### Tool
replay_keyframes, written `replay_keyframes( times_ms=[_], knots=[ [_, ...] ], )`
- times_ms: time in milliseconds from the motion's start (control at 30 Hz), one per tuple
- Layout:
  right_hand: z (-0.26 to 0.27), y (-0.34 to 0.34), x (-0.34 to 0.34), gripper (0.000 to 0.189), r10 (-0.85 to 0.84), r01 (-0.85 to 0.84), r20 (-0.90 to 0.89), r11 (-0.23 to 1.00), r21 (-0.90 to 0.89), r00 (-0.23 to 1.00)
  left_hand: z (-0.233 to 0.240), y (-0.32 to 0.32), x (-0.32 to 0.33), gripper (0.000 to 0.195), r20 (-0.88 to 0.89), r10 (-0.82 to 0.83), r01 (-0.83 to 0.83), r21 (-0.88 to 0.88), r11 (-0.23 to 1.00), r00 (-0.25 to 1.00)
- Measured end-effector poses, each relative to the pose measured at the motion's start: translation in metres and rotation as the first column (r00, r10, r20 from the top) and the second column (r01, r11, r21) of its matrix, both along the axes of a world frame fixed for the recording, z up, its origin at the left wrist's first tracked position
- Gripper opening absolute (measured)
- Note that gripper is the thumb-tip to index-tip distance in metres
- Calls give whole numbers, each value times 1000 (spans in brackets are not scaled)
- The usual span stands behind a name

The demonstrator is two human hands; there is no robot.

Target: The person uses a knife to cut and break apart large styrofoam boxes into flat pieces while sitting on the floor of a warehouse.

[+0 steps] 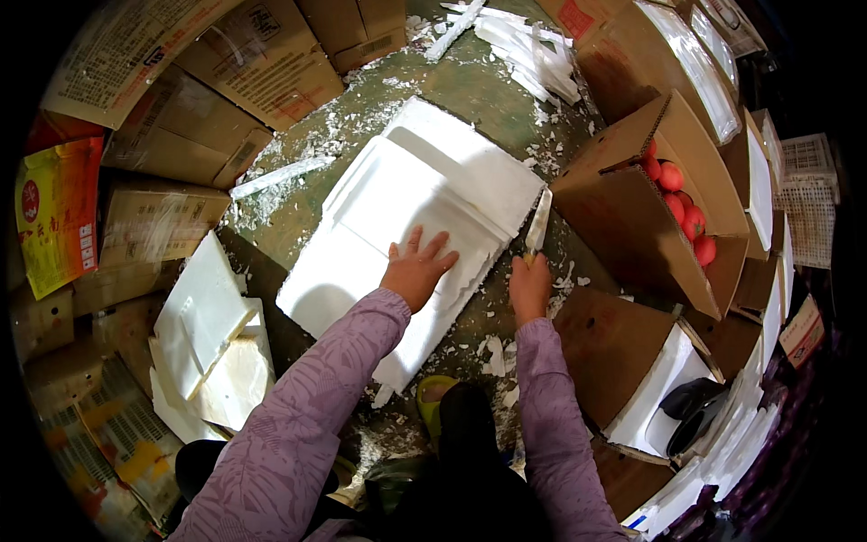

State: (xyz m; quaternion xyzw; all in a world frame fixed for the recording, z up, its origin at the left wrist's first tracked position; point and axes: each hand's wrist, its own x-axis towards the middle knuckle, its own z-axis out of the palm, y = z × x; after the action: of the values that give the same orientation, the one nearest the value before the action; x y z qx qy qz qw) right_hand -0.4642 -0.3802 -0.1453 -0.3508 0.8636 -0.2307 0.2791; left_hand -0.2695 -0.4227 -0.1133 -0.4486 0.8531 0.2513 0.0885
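Note:
Spread flat, my left hand rests on a white polystyrene foam panel with stepped edges. That panel overlaps another foam sheet lying beneath it on the floor. In my right hand is the handle of a knife. Its broad, whitish-smeared blade points away from me, close beside the right edge of the foam. Whether the blade touches the foam I cannot tell. The panel's right edge looks ragged.
Cut foam strips and crumbs litter the floor. To the right, an open cardboard box holds several red round fruits. Stacked cartons line the left, near leaning foam pieces. A black-and-white object sits at lower right.

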Motion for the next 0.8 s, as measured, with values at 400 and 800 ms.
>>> replay_keyframes(
  times_ms=[400, 800],
  knots=[
    [18, -45, 9, 25, 116, -100, -210, 991, 87, 971, -8, 2, -4, 70, -19, 1, -2, -16, 1000, 1000],
    [12, -39, 10, 27, 217, -197, -196, 974, 115, 956, -3, 2, -5, 69, -18, 4, -4, -39, 999, 1000]
  ],
)
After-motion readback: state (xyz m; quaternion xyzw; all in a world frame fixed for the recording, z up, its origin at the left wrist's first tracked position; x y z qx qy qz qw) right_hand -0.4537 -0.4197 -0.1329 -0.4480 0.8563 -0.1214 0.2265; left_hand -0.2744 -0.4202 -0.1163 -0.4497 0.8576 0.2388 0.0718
